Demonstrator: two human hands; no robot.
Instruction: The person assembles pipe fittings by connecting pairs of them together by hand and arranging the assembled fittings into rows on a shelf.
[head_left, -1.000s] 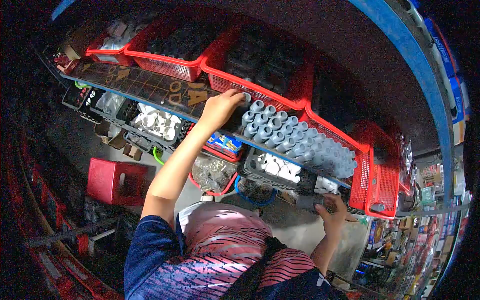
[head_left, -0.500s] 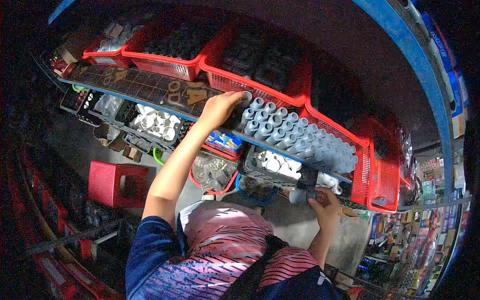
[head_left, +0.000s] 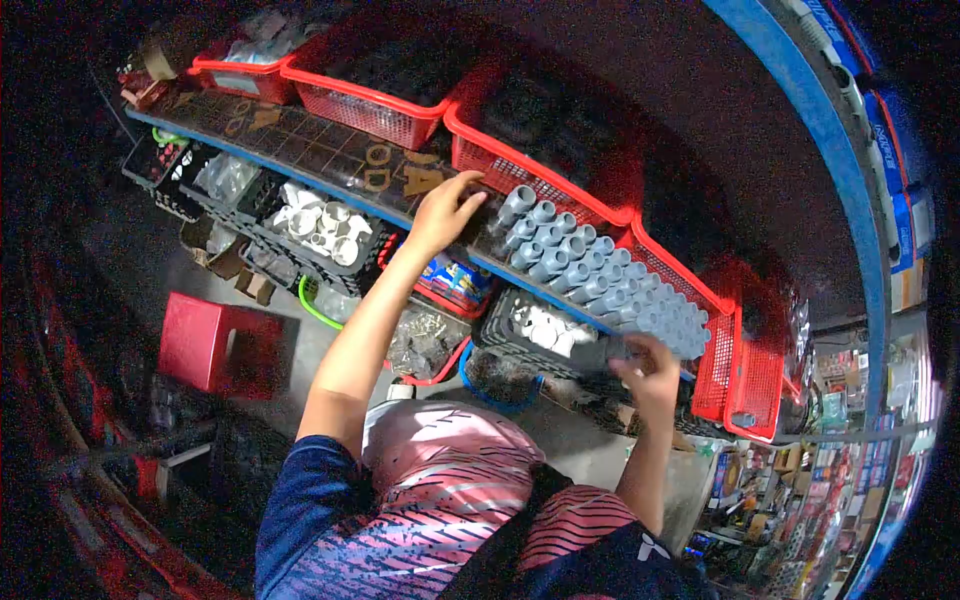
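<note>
My left hand (head_left: 448, 212) is over the shelf, thumb and fingers apart with nothing between them. Just right of it stand rows of grey pipe fittings (head_left: 578, 274) on the dark shelf board (head_left: 300, 150); the nearest one (head_left: 517, 203) leans a little. My right hand (head_left: 652, 378), lower right before the shelf edge, has its fingers around a darker grey fitting (head_left: 602, 352), blurred and partly hidden.
Red baskets (head_left: 550, 183) line the back of the shelf. Below are black crates with white fittings (head_left: 325, 235), another black crate (head_left: 530, 345) and a green handle (head_left: 315, 305). A red stool (head_left: 195, 340) stands on the floor at left.
My left hand has let go of the fitting at the row's end, its fingers now apart. My right hand has risen toward the shelf edge with its fitting. The view has shifted slightly.
</note>
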